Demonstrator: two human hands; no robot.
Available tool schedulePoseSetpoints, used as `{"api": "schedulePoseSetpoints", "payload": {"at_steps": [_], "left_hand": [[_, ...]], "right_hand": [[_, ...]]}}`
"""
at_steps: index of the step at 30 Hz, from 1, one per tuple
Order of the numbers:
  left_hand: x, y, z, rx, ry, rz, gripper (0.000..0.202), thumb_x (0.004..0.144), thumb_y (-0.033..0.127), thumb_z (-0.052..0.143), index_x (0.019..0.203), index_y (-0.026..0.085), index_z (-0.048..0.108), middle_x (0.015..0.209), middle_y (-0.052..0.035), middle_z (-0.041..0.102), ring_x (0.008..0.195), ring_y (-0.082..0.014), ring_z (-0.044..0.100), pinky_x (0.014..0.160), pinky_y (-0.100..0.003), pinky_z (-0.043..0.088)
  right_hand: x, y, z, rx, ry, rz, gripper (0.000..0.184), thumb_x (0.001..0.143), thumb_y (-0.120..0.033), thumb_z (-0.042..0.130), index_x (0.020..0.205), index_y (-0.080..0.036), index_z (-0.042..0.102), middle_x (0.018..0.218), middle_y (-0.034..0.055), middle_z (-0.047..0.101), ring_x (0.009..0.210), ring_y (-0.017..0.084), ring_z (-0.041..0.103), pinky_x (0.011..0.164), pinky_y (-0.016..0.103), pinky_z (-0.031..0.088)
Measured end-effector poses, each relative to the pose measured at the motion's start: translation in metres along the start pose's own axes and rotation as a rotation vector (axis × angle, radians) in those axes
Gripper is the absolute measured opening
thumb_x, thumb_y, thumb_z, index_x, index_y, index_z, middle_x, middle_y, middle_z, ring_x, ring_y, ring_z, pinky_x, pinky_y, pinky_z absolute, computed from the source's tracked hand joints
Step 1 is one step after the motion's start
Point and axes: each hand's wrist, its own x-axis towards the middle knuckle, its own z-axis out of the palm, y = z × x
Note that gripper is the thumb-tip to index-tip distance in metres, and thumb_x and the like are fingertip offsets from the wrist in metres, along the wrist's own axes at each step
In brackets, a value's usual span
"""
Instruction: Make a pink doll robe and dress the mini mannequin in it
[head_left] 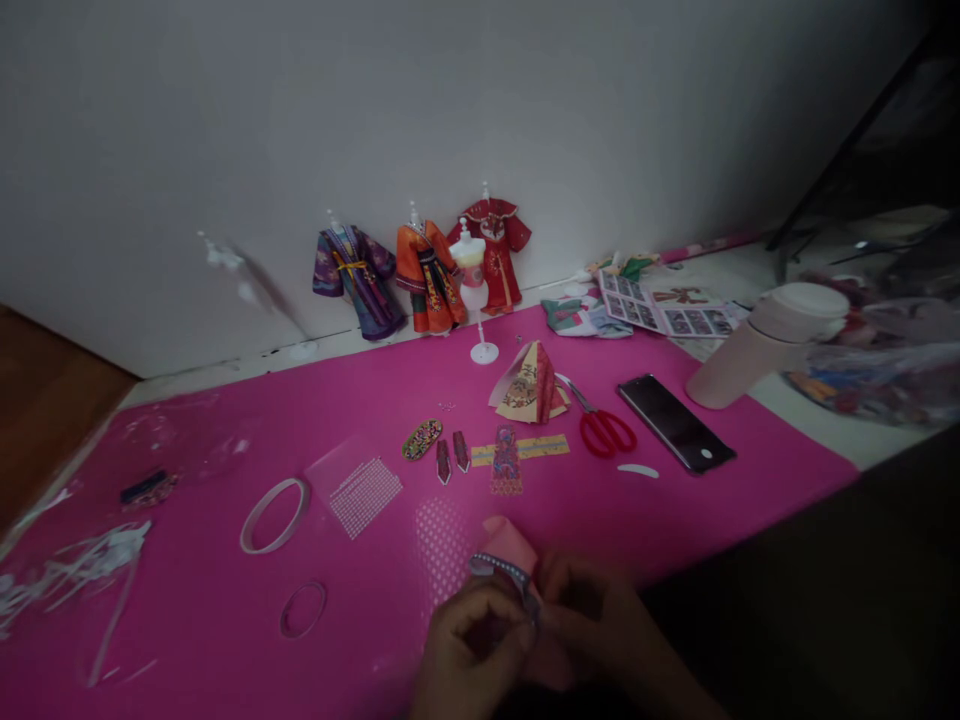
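Note:
Close to my body, at the bottom of the head view, both hands work on a small pink piece of doll clothing [510, 541] with a dark trim [499, 565] dotted with white beads. My left hand [472, 645] pinches the trim's lower end between thumb and fingers. Just to its right, my right hand [600, 610] is closed on the pink cloth's edge, its fingertips almost meeting the left ones. The fingers partly hide the cloth. Beyond them lie a patterned strip [507, 465], a yellow band [547, 447] and two small dark red pointed pieces [443, 462].
Red-handled scissors [607, 433], a phone [675, 425] and a bottle [757, 350] stand or lie to the right. A white mannequin [474, 290] is before several dressed doll forms. On the left are tape rolls [274, 515] and a bead sheet [366, 497]. A folded skirt [530, 385] sits mid-table.

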Motion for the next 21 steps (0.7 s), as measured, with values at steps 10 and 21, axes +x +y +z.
{"api": "schedulePoseSetpoints", "payload": {"at_steps": [10, 21], "left_hand": [[-0.0003, -0.0024, 0.0019, -0.024, -0.009, -0.011, 0.016, 0.078, 0.032, 0.073, 0.066, 0.021, 0.071, 0.072, -0.0026, 0.067, 0.071, -0.0179, 0.060, 0.073, -0.030, 0.050], [-0.0007, -0.0010, 0.0015, -0.188, 0.061, -0.195, 0.039, 0.071, 0.055, 0.077, 0.077, 0.017, 0.070, 0.073, -0.0011, 0.063, 0.072, -0.0175, 0.057, 0.066, -0.026, 0.046]], "right_hand": [[-0.0027, 0.0037, 0.0006, 0.016, -0.011, 0.012, 0.030, 0.072, -0.043, 0.081, 0.067, -0.021, 0.061, 0.070, -0.0019, 0.058, 0.066, 0.014, 0.050, 0.062, 0.027, 0.036], [-0.0073, -0.0043, 0.0038, -0.239, 0.010, -0.063, 0.016, 0.073, -0.024, 0.074, 0.066, -0.020, 0.061, 0.070, -0.0021, 0.057, 0.063, 0.014, 0.048, 0.057, 0.027, 0.033]]}}
